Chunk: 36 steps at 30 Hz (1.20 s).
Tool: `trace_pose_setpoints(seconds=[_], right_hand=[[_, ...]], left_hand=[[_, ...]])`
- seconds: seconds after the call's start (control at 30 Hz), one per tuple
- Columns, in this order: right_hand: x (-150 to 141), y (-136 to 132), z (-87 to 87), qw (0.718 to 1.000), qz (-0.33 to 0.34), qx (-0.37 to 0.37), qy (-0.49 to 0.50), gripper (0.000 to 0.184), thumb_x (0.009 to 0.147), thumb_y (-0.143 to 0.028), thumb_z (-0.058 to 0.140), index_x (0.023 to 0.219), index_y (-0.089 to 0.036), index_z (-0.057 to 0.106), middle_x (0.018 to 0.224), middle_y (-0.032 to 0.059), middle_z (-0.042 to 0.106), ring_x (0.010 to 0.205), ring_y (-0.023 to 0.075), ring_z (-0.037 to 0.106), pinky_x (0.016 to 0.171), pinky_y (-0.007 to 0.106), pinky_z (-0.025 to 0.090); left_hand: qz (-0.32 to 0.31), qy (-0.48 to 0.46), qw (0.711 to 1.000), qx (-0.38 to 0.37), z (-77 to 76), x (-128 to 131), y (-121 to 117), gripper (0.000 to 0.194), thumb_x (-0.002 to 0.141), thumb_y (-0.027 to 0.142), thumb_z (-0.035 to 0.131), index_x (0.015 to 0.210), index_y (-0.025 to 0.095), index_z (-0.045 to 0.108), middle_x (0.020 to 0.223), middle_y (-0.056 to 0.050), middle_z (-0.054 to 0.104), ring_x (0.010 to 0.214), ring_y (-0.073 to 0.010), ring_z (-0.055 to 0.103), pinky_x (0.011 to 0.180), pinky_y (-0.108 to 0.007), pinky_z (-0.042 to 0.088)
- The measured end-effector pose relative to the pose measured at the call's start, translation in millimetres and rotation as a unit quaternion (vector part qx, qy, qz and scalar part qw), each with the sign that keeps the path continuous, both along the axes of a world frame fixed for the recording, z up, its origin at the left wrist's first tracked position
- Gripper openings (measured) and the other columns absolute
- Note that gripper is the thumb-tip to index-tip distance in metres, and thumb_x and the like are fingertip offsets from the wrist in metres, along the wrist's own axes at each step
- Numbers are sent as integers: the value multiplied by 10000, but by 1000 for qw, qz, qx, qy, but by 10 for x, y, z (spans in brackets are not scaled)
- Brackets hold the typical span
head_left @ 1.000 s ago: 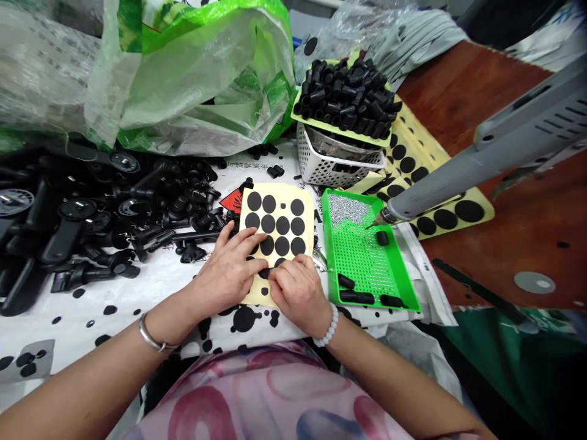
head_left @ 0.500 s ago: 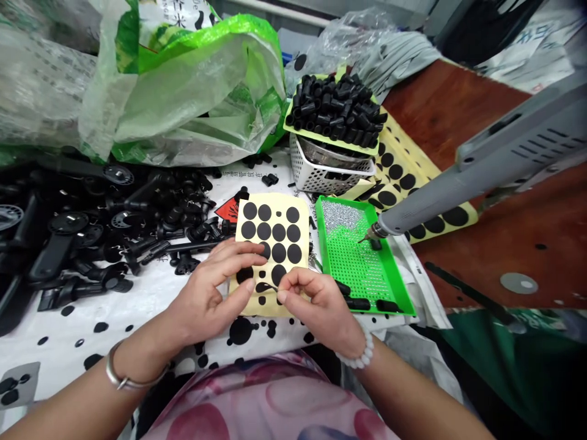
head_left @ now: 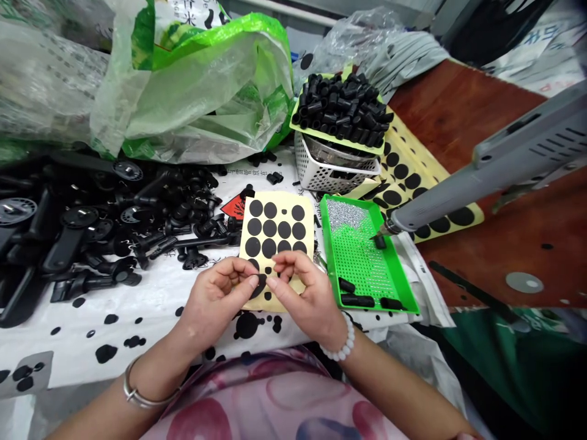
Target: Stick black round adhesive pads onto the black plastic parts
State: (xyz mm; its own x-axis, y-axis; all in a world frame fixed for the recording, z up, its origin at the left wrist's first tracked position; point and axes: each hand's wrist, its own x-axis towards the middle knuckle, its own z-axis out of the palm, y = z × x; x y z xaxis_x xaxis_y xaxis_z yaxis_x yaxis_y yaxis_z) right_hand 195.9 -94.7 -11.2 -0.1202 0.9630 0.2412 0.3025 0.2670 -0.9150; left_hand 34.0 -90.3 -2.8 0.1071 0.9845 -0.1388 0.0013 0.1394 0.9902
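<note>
In the head view my left hand [head_left: 215,302] is closed, with thumb and forefinger pinching a black round sticker [head_left: 258,287]. The sticker is held just over the lower part of a pale yellow sticker sheet [head_left: 276,195], which bears rows of black discs. My right hand [head_left: 312,299] is close beside it over the same sheet. Its thumb and forefinger are apart and I see nothing between them; the other fingers are curled. The lower discs of the sheet are partly hidden by both hands.
A green tray [head_left: 408,293] with small metal pieces and black tubes stands to the right, under a grey electric screwdriver [head_left: 440,189]. Black plastic parts [head_left: 92,244] are heaped at left. Behind, a white basket [head_left: 316,171] sits below a tray piled with black tubes [head_left: 343,110].
The black sticker has passed from my right hand's pinch into my left hand's. My left fingers have closed on it, and my right thumb and forefinger have parted. The view has shifted slightly.
</note>
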Motion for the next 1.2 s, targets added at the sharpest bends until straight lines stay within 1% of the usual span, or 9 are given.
trace_pose_setpoints(seconds=[0.1,0.3,0.43,0.57,0.73,0.93,1.03,1.1,1.2], right_hand=[[-9,-3,29,999,16,26,-17,29,814,-189,600,838,-172,600,773,14,580,676,123,561,632,274,492],[-43,-12,35,986,19,103,-131,107,857,-144,545,757,-173,575,707,12,577,644,131,530,616,287,439],[-71,-17,47,940,4,255,-228,100,852,-103,528,798,-179,564,724,25,622,688,156,548,700,339,408],[-55,-32,38,937,2,271,-222,92,842,-95,542,822,-183,555,730,28,619,706,164,566,705,337,417],[96,-68,-60,959,-3,220,-177,97,841,-99,566,862,-193,563,769,39,603,724,169,564,676,323,451],[231,-108,-258,974,3,185,-131,106,837,-131,590,904,-211,575,818,58,590,719,176,593,615,289,493],[220,-129,-314,975,22,180,-131,77,844,-146,582,869,-217,570,794,56,591,690,176,601,591,278,495],[198,-141,-323,975,34,175,-135,68,850,-155,573,841,-221,562,766,51,592,663,176,602,574,272,493],[169,-155,-305,976,34,166,-135,67,858,-166,562,816,-218,557,739,43,595,630,167,602,559,258,490]], left_hand=[[1,-20,1000,-11,-5,8,-7,111,689,227,696,757,164,636,678,16,622,625,-97,564,602,-207,478],[3,-11,1000,4,-87,-1,-81,74,738,216,660,780,161,633,725,-12,636,668,-115,585,653,-239,500],[-28,-3,999,26,-112,-28,-182,354,829,248,583,1175,174,554,1008,-99,673,879,-178,639,780,-320,535],[0,114,983,144,-93,-192,-208,564,874,236,545,1401,211,348,1099,-113,655,1032,-202,618,910,-379,500],[146,348,886,269,-89,-780,-70,296,861,224,554,1153,196,594,1157,-92,624,953,-184,639,916,-358,500],[304,516,753,273,52,-1598,36,249,866,275,539,1078,188,636,1085,-98,653,1030,-231,618,949,-373,468],[339,608,689,201,219,-1810,167,300,891,325,474,1123,202,618,1119,-106,642,1040,-246,612,927,-368,458],[330,650,671,134,317,-1866,303,328,889,347,447,1127,201,619,1071,-117,658,989,-275,628,853,-389,473],[301,660,684,83,386,-1867,522,299,833,352,495,1015,180,658,934,-139,680,898,-337,643,750,-430,475]])
